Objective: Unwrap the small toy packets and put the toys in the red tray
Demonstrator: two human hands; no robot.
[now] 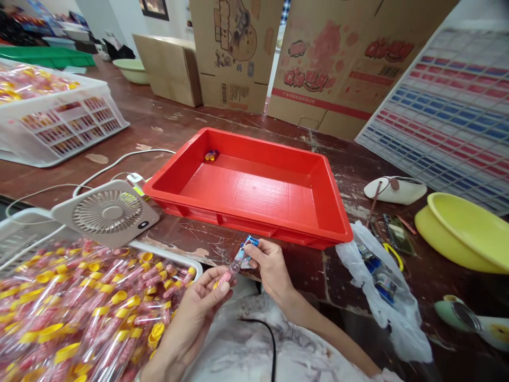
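Note:
My left hand [210,294] pinches a clear plastic tube [226,277] with pink contents and a yellow cap. In my right hand [272,265] is a small blue-and-white printed wrapper [245,250], gripped between thumb and fingers. The tube's clear end meets the wrapper's lower left side; whether it is inside cannot be made out. Both hands are just in front of a red plastic tray [238,225]. Blue-wrapped tubes with yellow caps [211,155] lie in the tray's far left corner. A white basket [193,263] heaped with similar unwrapped tubes [99,302] stands by my left forearm.
A small fan [113,209] with cables sits left of the tray. Another full white basket [59,122] stands behind it. Cardboard boxes [318,74] line the back. At right are a plastic bag [369,276], a phone [398,235], yellow basins [461,233] and a mug [457,313].

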